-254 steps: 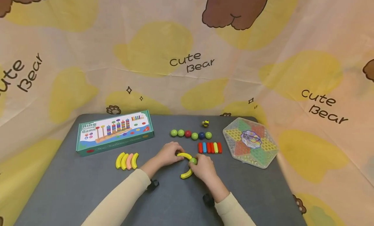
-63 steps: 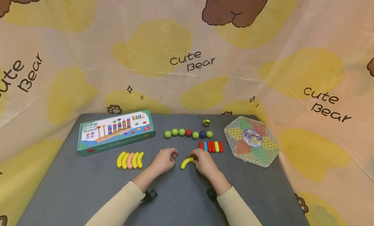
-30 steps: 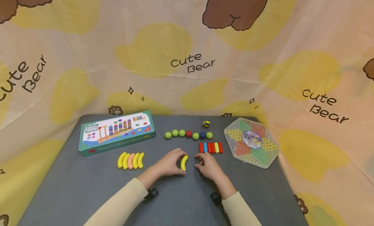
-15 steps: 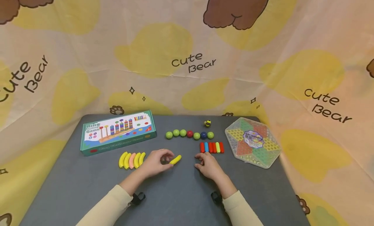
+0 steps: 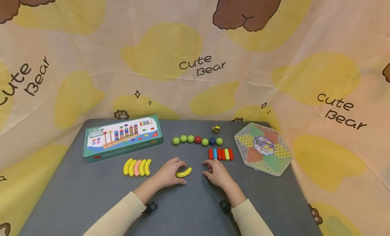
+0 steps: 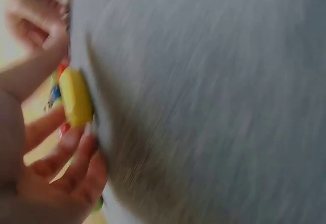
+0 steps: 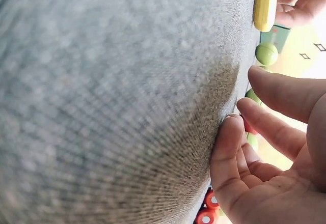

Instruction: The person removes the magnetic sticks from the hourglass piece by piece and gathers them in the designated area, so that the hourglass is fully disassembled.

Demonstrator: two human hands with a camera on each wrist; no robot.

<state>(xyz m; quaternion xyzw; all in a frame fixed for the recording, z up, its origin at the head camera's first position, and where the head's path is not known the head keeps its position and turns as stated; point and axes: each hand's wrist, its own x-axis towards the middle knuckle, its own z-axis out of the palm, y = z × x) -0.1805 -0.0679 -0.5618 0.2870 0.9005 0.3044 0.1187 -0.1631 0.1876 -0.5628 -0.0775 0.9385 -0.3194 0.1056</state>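
Note:
A curved yellow banana-shaped piece (image 5: 184,172) lies on the grey table in the head view. My left hand (image 5: 169,173) is around its left end, fingers loosely bent and thumb apart from it. In the left wrist view, fingertips are at one end of the yellow piece (image 6: 76,98); whether they touch it is unclear. My right hand (image 5: 218,172) rests at the table to the right, holding nothing, thumb and fingers apart. Left of the hands is a row of curved pieces (image 5: 137,167), yellow with one pink.
Behind the hands runs a row of round beads (image 5: 198,140), green, red and blue. Short coloured cylinders (image 5: 220,154) lie in a row near the right hand. A ring game box (image 5: 123,137), a hexagonal game case (image 5: 263,148) and a small bee figure (image 5: 216,128) stand farther out.
Since the oldest frame, a green bead and a yellow piece have joined their rows. Lately the left hand moved the last yellow piece leftward and its angle changed. The right hand let go of it.

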